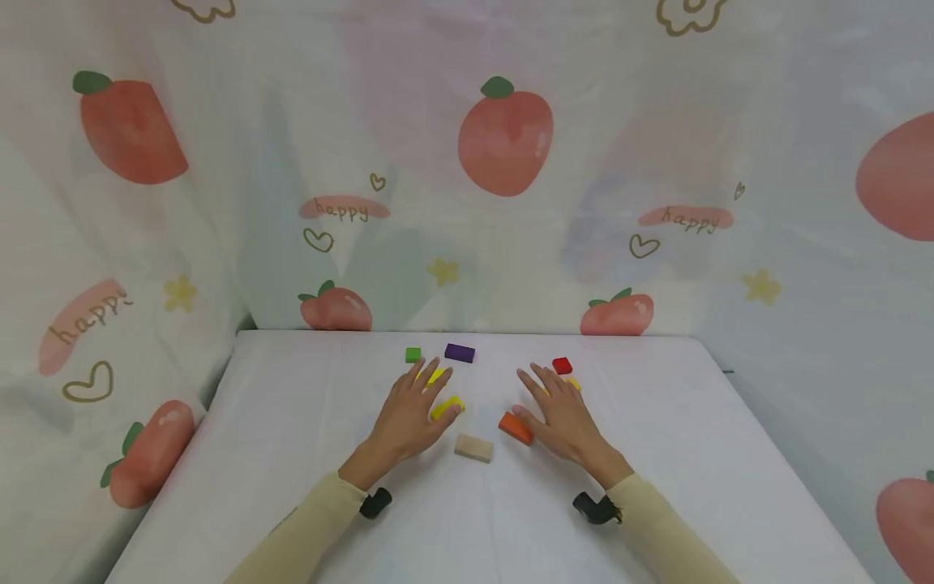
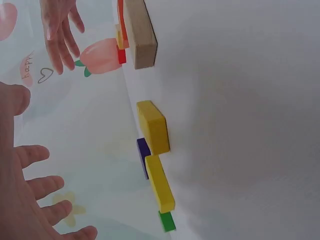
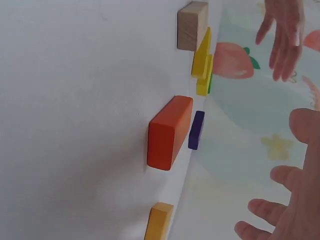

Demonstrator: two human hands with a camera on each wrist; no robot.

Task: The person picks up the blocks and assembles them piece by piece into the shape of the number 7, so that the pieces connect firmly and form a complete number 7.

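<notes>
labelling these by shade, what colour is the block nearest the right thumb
The block is orange; it shows best, large and close, in the right wrist view.

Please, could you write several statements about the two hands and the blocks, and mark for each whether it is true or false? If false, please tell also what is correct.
1. The left hand has its fingers spread. True.
2. The right hand grips the orange block. False: the right hand holds nothing; the orange block lies on the table.
3. In the head view, the red block is right of the purple block. True.
4. The wooden block touches the purple block. False: the wooden block lies apart from it.
5. In the head view, the green block is right of the red block. False: the green block is on the left.
</notes>
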